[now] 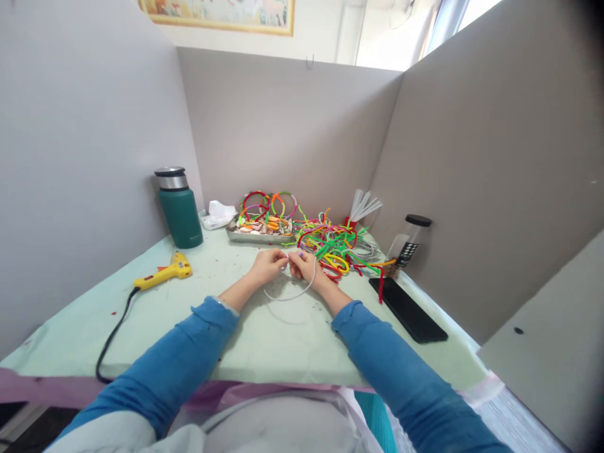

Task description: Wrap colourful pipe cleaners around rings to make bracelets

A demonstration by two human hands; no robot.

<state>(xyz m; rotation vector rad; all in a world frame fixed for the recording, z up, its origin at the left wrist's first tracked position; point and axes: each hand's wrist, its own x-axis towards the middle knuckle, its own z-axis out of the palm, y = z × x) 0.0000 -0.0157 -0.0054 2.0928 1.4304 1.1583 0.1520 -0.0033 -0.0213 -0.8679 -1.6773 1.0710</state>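
Above the middle of the table, my left hand (267, 268) and my right hand (309, 269) meet with fingertips pinched close together. Between them is a thin whitish wire-like loop (289, 299), whose curve hangs below the hands and runs up past the right one. Both hands are closed on this loop near the same spot; the fingers hide what lies exactly at the pinch. Just beyond and to the right of my right hand is a tangled heap of coloured pipe cleaners (336, 242), with yellow and red looped pieces nearest to it.
A metal tray (259, 238) of small pieces and colourful rings stands behind my hands. At left are a yellow glue gun (165, 272) with a black cord, a green bottle (180, 214) and white tissue (219, 214). At right lie a black phone (409, 309) and a clear black-lidded bottle (411, 242). Partitions enclose the table.
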